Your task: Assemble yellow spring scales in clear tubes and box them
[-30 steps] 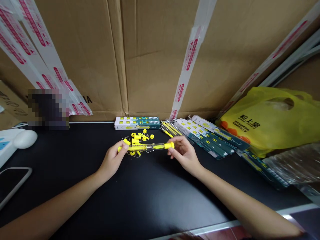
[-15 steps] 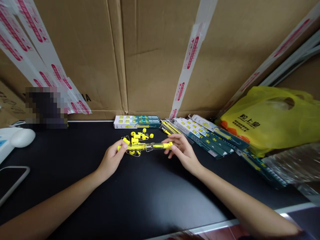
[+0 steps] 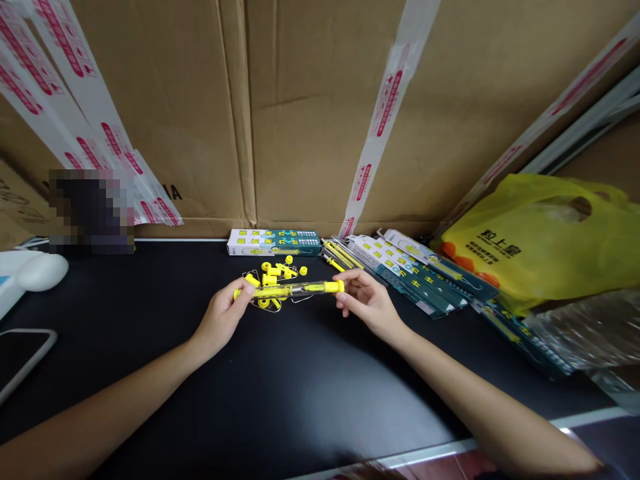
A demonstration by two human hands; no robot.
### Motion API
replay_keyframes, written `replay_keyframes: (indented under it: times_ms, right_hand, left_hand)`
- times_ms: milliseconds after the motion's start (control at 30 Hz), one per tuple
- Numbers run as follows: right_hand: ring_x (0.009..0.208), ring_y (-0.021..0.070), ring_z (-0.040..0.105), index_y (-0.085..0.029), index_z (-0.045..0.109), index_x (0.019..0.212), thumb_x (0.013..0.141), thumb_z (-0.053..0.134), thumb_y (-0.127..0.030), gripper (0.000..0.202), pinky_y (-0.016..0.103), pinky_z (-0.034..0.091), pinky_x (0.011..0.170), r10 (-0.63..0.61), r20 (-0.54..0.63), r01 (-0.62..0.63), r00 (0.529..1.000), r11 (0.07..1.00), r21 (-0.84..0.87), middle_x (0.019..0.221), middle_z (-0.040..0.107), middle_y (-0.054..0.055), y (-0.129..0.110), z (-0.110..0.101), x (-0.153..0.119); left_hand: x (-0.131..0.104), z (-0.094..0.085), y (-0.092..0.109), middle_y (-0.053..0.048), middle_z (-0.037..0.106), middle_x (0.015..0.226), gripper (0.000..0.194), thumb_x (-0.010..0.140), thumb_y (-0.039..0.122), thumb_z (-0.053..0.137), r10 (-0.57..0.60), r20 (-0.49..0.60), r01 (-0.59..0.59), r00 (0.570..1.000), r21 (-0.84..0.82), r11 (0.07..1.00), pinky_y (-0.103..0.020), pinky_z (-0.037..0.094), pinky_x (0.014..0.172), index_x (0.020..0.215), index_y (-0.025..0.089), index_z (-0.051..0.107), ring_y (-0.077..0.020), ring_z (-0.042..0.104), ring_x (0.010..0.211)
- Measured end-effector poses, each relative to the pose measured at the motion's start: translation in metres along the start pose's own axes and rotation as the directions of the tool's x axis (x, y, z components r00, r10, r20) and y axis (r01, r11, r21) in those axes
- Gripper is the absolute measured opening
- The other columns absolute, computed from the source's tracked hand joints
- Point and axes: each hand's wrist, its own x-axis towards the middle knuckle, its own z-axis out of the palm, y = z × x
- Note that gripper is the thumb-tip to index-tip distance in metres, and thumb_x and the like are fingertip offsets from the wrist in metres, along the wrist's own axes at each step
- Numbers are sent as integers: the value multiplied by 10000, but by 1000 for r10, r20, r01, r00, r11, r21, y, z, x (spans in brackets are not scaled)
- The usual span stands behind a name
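Note:
A clear tubular spring scale [image 3: 293, 290] with yellow ends is held crosswise between my two hands, its right end slightly higher. My left hand [image 3: 225, 313] is closed on the left end, thumb on top. My right hand [image 3: 367, 303] pinches the yellow cap at the right end between thumb and fingers. Behind and below the tube lies a pile of loose yellow parts [image 3: 270, 272], caps and small cylinders, with bent wire hooks and springs among them. Part of this pile is hidden by the tube.
Behind the pile lies a printed box [image 3: 274, 243]. To its right are several clear tubes with yellow rods [image 3: 340, 253] and flat printed boxes [image 3: 405, 270]. A yellow plastic bag [image 3: 545, 233] is at far right; a phone [image 3: 23, 363] and white device [image 3: 43, 272] at left. Cardboard [image 3: 300, 133] stands behind.
The right end of the spring scale has risen slightly. My right fingers have drawn in closer around its yellow end cap. My left hand keeps its grip almost in place.

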Motion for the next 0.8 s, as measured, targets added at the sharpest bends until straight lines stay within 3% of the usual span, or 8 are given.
replay_keyframes:
  times_ms: [167,367,800]
  right_hand:
    - [681,125,564,-227,594,1010,787,699,-301,258,219,513,477,-77,4,77,997,991,-109,861,568,26,3,-1,-3]
    - [738,154,593,-253,625,996,818,663,-249,183,286,526,595,-225,43,226,973,915,-333,954,604,51,3,1,-8]
    - [726,155,594,-257,619,1017,815,667,-252,207,286,520,588,-184,29,183,983,926,-330,949,604,48,5,4,-9]
  left_hand:
    - [-1,0,0,63,306,519,341,858,481,465,-5,7,5,1000,0,1000,-223,232,440,662,204,426,-95,277,466]
    - [-3,0,1,63,315,535,333,890,475,432,32,64,-34,997,33,999,-226,233,452,695,205,427,-98,282,479]
    - [-3,0,3,63,331,550,323,903,452,421,55,84,-61,995,72,995,-224,244,467,703,200,452,-97,284,491]
